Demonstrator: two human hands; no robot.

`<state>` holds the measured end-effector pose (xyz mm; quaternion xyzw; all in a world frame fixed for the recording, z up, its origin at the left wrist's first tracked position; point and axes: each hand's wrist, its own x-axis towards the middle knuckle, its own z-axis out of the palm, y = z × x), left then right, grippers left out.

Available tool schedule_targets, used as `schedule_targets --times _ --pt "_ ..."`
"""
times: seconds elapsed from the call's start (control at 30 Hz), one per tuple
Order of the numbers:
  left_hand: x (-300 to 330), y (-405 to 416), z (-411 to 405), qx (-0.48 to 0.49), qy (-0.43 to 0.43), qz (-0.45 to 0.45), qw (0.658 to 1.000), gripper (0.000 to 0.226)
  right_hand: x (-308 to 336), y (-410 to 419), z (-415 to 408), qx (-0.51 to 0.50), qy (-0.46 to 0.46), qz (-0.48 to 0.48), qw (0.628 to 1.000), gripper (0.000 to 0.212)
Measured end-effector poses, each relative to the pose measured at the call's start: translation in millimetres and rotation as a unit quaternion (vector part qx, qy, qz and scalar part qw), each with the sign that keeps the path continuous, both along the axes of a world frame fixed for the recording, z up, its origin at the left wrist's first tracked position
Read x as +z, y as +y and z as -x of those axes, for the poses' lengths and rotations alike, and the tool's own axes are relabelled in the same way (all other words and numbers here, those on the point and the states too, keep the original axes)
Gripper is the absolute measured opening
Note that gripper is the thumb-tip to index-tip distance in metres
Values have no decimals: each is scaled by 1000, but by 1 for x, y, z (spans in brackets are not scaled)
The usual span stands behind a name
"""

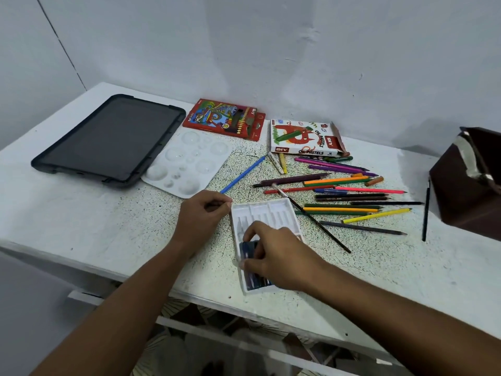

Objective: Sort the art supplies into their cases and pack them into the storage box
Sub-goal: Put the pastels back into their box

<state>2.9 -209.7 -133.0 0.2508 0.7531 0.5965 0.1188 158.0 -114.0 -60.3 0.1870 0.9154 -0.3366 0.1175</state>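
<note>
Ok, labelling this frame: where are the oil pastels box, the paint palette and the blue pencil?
oil pastels box (303, 138), head view, top face.
paint palette (187, 164), head view, centre wells.
blue pencil (244, 174), head view, mid-shaft.

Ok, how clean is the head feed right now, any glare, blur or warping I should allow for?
Head view: soft, even light, no hard glare; the table edges bow from the wide-angle lens; the table's middle shows speckled noise; the pastels under the right hand read as a dark smear; the left hand looks sharp.
</note>
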Motion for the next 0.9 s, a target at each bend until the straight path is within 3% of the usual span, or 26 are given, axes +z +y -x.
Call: schedule_targets --times 0.13,0.27,0.9 --pt "1 -1 -2 2 1 6 1000 8 -7 -8 -1 8 12 -51 999 39" --pt "1 -2 -3 -2 6 10 1000 8 -5 -8 -6 13 24 -42 999 46" --pt "2 1 -6 -8 28 28 999 13 -11 0 -15 58 73 -46 995 24"
